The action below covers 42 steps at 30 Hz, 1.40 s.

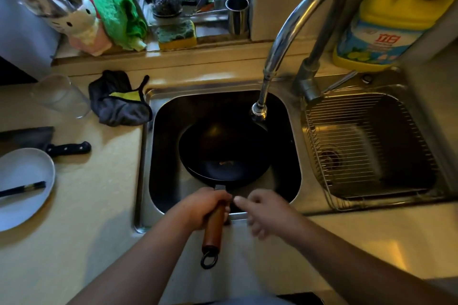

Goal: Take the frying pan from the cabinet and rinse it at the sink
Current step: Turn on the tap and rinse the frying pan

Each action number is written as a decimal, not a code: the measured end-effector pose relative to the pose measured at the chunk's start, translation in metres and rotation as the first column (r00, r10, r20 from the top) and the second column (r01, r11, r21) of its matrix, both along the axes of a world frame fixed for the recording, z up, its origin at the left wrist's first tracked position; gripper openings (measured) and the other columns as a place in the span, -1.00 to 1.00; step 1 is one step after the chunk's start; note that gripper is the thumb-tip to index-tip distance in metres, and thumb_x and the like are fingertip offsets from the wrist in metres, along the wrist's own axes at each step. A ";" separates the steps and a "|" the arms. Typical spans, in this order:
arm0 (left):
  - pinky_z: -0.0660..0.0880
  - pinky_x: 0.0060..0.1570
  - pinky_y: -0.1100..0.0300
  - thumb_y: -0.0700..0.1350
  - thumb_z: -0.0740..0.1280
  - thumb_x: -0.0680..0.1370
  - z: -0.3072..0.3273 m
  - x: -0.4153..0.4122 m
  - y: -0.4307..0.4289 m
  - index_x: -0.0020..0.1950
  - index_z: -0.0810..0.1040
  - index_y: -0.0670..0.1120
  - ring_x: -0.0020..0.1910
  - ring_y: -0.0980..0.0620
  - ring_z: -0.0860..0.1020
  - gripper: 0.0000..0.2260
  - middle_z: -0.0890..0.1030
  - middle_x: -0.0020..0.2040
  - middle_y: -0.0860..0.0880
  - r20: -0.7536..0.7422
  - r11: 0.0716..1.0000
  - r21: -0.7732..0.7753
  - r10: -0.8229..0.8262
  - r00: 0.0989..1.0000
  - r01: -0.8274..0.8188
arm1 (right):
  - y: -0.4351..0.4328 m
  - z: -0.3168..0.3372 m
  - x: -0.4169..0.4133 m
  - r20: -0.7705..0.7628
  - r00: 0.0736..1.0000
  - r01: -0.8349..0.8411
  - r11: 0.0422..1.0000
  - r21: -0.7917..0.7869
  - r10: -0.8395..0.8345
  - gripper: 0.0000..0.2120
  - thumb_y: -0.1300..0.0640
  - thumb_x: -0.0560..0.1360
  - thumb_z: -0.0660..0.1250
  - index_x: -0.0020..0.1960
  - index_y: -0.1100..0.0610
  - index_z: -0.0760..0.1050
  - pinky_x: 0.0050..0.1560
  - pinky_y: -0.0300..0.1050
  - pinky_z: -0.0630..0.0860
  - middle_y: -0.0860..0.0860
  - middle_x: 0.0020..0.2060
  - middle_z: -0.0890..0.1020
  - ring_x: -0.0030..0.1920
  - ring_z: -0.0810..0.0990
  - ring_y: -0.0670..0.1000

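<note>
The left hand's fingers [213, 199] wrap tight around the brown handle [214, 226] of the frying pan [224, 153], the right hand [266, 213] is loose beside it, and the pan sits in the sink [295, 156] under the tap [259, 111].

We are counting one frying pan [224, 155], two sink basins [158, 156] [421, 156], one tap [295, 30], one wire rack [366, 148], one plate [22, 181], one knife [49, 142], two sponges [177, 34], one detergent jug [386, 27], one steel cup [237, 16], two hands [205, 205] [266, 213].
</note>
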<state>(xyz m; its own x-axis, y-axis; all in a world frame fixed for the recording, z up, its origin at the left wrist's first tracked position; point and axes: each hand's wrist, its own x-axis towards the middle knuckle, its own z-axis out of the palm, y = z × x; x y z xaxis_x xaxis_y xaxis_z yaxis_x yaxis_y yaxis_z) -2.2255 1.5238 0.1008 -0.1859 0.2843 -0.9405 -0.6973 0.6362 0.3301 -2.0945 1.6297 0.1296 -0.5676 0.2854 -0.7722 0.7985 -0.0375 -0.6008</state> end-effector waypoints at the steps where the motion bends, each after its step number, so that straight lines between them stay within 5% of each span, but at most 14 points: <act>1: 0.57 -0.48 0.18 -0.24 0.35 0.56 -0.001 0.000 0.000 -0.03 0.52 -0.25 -0.44 -0.02 0.53 -0.92 0.56 -0.38 -0.15 0.017 1.000 -0.019 0.007 1.000 -0.006 | 0.024 0.002 0.004 -0.015 0.998 -0.050 0.976 0.213 0.055 -0.70 -0.18 0.52 0.29 -0.14 0.06 0.49 -0.29 -0.05 0.59 0.01 -0.28 0.61 -0.34 0.62 -0.04; 3: 0.56 -0.52 0.21 -0.23 0.36 0.56 -0.005 0.001 0.000 -0.02 0.52 -0.26 -0.49 0.01 0.55 -0.90 0.57 -0.40 -0.15 0.018 0.998 -0.057 0.011 1.000 -0.010 | 0.076 0.009 0.009 -0.032 0.993 -0.079 0.861 0.503 0.110 -0.76 -0.16 0.52 0.30 -0.12 0.01 0.50 -0.21 -0.03 0.57 0.00 -0.23 0.61 -0.20 0.61 0.00; 6: 0.55 -0.56 0.22 -0.21 0.39 0.54 -0.009 0.003 -0.001 0.00 0.53 -0.27 -0.56 0.02 0.57 -0.86 0.60 -0.48 -0.14 -0.005 0.995 -0.101 0.026 1.000 -0.026 | 0.154 0.019 0.008 -0.046 0.999 0.012 0.776 0.631 0.022 -0.78 -0.12 0.52 0.31 -0.04 0.04 0.52 -0.24 -0.08 0.46 -0.02 -0.19 0.59 -0.15 0.59 0.01; 12: 0.52 -0.58 0.23 -0.19 0.40 0.53 -0.014 0.011 0.002 0.07 0.54 -0.29 -0.57 0.04 0.55 -0.80 0.58 -0.33 -0.16 -0.078 0.989 -0.136 0.048 0.996 -0.058 | 0.241 0.021 -0.019 -0.237 0.856 0.517 0.773 0.369 -0.459 -0.75 -0.05 0.53 0.34 -0.02 0.15 0.52 -0.35 -0.14 0.54 0.07 -0.16 0.64 -0.27 0.63 -0.01; 15: 0.52 -0.59 0.23 -0.19 0.39 0.54 -0.013 0.011 0.004 0.05 0.53 -0.28 -0.57 0.04 0.55 -0.82 0.57 -0.33 -0.16 -0.052 0.988 -0.135 0.074 0.996 -0.080 | 0.255 0.015 -0.035 -0.261 0.776 0.630 0.734 0.255 -0.575 -0.82 -0.02 0.54 0.33 -0.05 0.10 0.53 -0.25 -0.13 0.56 0.06 -0.22 0.59 -0.23 0.58 -0.01; 21: 0.51 -0.58 0.23 -0.18 0.37 0.55 -0.011 0.015 0.008 -0.03 0.53 -0.26 -0.50 0.03 0.53 -0.86 0.56 -0.33 -0.14 -0.053 0.986 -0.130 0.097 0.994 -0.103 | 0.271 0.011 -0.052 -0.333 0.679 0.726 0.664 0.178 -0.654 -0.82 0.00 0.55 0.30 0.06 0.10 0.51 -0.16 -0.09 0.53 0.02 -0.22 0.57 -0.22 0.55 -0.03; 29: 0.52 -0.56 0.24 -0.17 0.36 0.56 -0.006 0.019 0.015 -0.10 0.53 -0.24 -0.47 0.03 0.51 -0.87 0.55 -0.35 -0.13 -0.045 0.986 -0.122 0.113 0.993 -0.118 | 0.271 0.005 -0.049 -0.371 0.642 0.757 0.632 0.165 -0.671 -0.91 0.11 0.54 0.30 -0.14 0.05 0.50 -0.24 -0.15 0.55 0.01 -0.28 0.59 -0.29 0.57 -0.06; 36: 0.51 -0.57 0.26 -0.18 0.35 0.56 -0.002 0.022 0.020 -0.07 0.52 -0.24 -0.49 0.03 0.50 -0.88 0.54 -0.35 -0.12 -0.032 0.987 -0.092 0.127 0.991 -0.130 | 0.265 0.000 -0.045 -0.381 0.583 0.802 0.583 0.131 -0.717 -0.89 0.11 0.54 0.32 0.04 0.10 0.52 -0.34 -0.21 0.59 0.00 -0.26 0.61 -0.30 0.61 -0.08; 42: 0.53 -0.55 0.27 -0.18 0.34 0.58 0.005 0.026 0.019 0.00 0.51 -0.24 -0.45 0.03 0.51 -0.88 0.54 -0.29 -0.13 -0.037 0.987 -0.056 0.147 0.988 -0.149 | 0.257 -0.002 -0.042 -0.401 0.523 0.835 0.547 0.062 -0.752 -0.89 0.09 0.54 0.35 -0.16 -0.01 0.49 -0.29 -0.15 0.64 -0.01 -0.26 0.65 -0.29 0.66 -0.09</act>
